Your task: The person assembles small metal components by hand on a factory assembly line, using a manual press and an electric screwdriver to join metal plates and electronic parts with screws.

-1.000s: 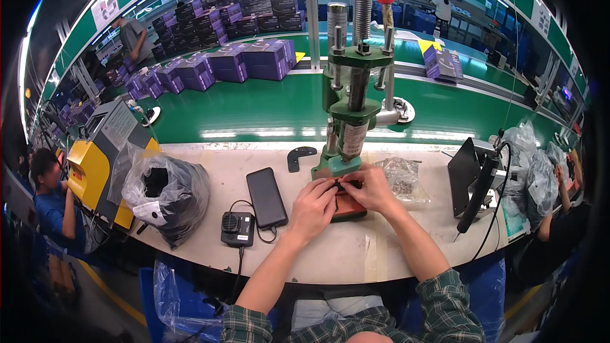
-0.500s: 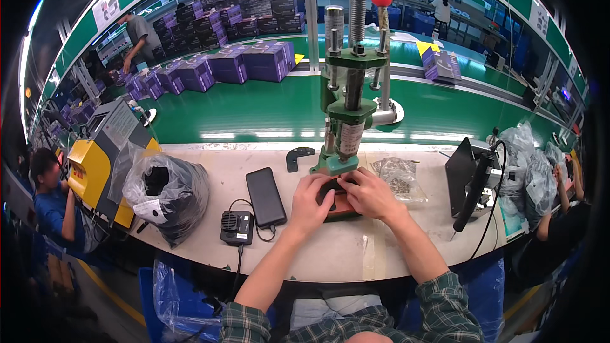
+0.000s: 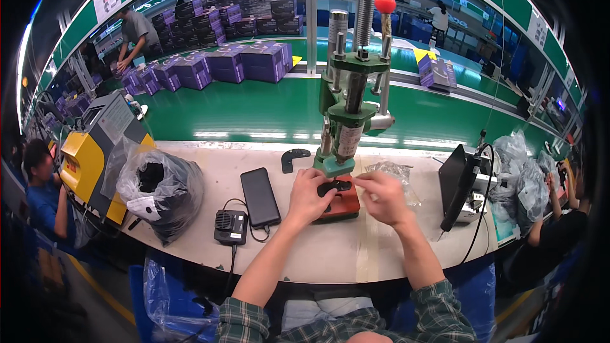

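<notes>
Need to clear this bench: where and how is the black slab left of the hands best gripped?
By both long edges at mid-length, from above: the black slab lies flat, so its narrow width should be easy to span, and the black box sits by its near left side.

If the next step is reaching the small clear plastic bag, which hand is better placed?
Probably the right hand: it is nearer the small clear plastic bag, while the left hand holds the black part on the red block.
</notes>
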The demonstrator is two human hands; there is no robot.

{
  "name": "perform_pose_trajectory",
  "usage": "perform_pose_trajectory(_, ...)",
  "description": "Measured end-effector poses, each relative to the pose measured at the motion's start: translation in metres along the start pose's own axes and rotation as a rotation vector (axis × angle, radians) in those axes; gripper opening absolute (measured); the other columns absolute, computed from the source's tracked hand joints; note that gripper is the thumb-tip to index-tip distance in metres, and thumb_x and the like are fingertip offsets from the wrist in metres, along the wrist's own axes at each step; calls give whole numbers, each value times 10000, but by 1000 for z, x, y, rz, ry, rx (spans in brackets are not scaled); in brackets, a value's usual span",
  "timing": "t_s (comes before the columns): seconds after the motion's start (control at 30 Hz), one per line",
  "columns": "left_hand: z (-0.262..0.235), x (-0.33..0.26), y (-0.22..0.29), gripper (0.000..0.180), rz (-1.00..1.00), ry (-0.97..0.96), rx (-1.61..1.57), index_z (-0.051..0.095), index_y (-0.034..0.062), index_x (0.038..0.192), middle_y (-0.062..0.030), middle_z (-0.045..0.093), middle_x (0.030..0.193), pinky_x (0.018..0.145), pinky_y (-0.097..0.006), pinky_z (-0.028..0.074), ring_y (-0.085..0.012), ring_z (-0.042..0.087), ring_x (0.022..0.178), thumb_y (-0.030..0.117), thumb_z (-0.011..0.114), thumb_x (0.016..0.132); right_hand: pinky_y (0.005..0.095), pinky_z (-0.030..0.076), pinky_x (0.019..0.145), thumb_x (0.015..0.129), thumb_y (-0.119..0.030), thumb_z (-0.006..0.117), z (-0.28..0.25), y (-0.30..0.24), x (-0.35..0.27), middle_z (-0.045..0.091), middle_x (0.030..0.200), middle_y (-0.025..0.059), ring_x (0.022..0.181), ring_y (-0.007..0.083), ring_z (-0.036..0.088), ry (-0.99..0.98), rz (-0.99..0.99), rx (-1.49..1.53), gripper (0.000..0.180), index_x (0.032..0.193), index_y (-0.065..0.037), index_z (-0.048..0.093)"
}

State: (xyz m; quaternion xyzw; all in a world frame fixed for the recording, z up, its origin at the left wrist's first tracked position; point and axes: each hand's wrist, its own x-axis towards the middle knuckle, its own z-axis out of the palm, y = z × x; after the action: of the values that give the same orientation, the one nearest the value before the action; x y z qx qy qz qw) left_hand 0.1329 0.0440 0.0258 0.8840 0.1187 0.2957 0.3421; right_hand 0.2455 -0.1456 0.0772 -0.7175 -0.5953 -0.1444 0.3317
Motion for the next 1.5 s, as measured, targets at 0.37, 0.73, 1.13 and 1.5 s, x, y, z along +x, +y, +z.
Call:
perform_pose_trajectory(0.37, 3, -4, -4, 323, 42, 32, -39, 782, 52, 1062, -121, 645, 1060, 968, -419, 487, -320, 558, 1047, 228, 810, 793, 316, 570, 730, 874, -56, 709, -30, 25, 31, 775, 894, 138, 774, 175, 724, -190, 333, 209, 137, 964, 24, 774)
perform_pose_trajectory(0.73, 3, -3, -7, 311, 52, 21, -40, 797, 81, 1060, -122, 648, 1059, 973, -420, 484, -323, 556, 1056, 226, 810, 785, 421, 561, 762, 786, -200, 846, 26, 34, 54, 768, 890, 176, 822, 321, 739, -371, 381, 273, 248, 960, -33, 789)
perform_pose_trajectory(1.13, 4, -2, -3, 283, 35, 30, -44, 778, 31, 1009, -96, 667, 1071, 987, -423, 487, -317, 555, 1086, 196, 799, 781, 397, 560, 835, 924, -75, 720, 39, 47, 32, 762, 1006, 170, 892, 274, 733, -174, 293, 465, 258, 1175, -19, 696)
perform_pose_trajectory(1.5, 4, -2, -7, 321, 35, 21, -69, 785, 61, 1069, -117, 642, 1059, 982, -419, 482, -324, 549, 1061, 196, 799, 778, 273, 583, 751, 945, -32, 735, 36, 31, 25, 776, 911, 76, 805, 106, 698, -190, 558, 626, 148, 1061, 55, 760)
